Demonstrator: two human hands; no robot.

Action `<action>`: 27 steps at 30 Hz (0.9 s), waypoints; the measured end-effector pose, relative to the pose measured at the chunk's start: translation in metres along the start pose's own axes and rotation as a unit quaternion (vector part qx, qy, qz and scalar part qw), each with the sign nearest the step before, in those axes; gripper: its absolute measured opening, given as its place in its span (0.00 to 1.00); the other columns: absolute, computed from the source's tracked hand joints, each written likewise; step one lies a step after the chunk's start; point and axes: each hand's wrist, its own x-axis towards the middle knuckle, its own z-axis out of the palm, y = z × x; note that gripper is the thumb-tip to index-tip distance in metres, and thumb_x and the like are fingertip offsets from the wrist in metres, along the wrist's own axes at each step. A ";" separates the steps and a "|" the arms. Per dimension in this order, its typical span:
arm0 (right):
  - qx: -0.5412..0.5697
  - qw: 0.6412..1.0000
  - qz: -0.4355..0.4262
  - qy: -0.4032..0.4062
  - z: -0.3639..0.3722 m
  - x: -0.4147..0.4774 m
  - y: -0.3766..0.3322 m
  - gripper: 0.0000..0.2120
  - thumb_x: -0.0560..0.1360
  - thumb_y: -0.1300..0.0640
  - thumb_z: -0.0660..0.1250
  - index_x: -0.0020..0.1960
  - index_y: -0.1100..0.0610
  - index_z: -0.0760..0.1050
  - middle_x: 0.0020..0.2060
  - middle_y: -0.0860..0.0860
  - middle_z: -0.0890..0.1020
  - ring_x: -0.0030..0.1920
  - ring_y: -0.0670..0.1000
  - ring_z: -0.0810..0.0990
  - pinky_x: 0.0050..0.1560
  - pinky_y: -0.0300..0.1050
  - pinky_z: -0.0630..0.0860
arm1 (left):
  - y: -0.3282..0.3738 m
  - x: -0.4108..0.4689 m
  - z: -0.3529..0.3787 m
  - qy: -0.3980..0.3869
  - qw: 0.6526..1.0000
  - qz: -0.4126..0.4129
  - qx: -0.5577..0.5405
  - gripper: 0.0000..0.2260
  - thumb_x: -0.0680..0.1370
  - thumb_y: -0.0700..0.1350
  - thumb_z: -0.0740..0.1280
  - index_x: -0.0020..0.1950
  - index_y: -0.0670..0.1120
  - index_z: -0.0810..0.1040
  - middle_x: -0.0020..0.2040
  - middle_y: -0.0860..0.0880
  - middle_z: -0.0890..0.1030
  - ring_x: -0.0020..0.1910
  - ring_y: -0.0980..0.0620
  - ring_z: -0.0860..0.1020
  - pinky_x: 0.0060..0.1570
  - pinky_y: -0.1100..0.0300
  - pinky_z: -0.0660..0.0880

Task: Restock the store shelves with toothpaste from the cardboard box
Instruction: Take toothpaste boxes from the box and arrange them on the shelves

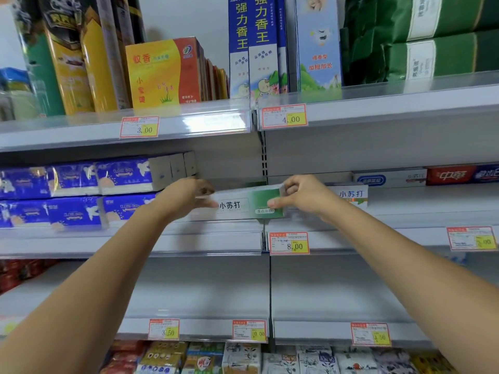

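1. White-and-green cardboard forms the toothpaste box (pixel 251 203), held lengthwise and level between both hands over the front of the middle shelf (pixel 210 240). I cannot tell whether its underside touches the shelf.
2. At the box's left end, the left hand (pixel 194 195) grips it with fingers curled round the end. The fingertips are blurred.
3. At the box's right end, the right hand (pixel 302 195) pinches it, with the thumb on the green front face and the other fingers curled over the top edge.
4. Just right of the box, behind the right hand, lies a matching box (pixel 352 197) with the same printed characters, on the same shelf.
5. Further right of the box and toward the back of the shelf, a white-and-blue carton (pixel 388 178) and a red carton (pixel 451 175) lie end to end.
6. Left of the box, blue tissue packs (pixel 75 193) are stacked in two layers in the same bay.
7. Just below the box, a price tag (pixel 289 242) reading 8.00 sits on the shelf rail.
8. On the shelf above the box stand a yellow-and-orange box (pixel 162 74), tall blue-and-white boxes (pixel 253 44) and green packs (pixel 432 36).
9. Far below the box, mixed packets (pixel 243 357) fill the lowest visible row.
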 end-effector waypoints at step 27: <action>-0.460 0.886 -0.058 -0.014 -0.030 0.078 0.053 0.23 0.76 0.59 0.64 0.68 0.46 0.65 0.62 0.52 0.74 0.58 0.56 0.75 0.59 0.52 0.73 | 0.007 0.056 0.043 -0.104 0.994 0.030 0.005 0.35 0.74 0.39 0.68 0.77 0.54 0.57 0.74 0.49 0.66 0.67 0.46 0.70 0.65 0.55 0.69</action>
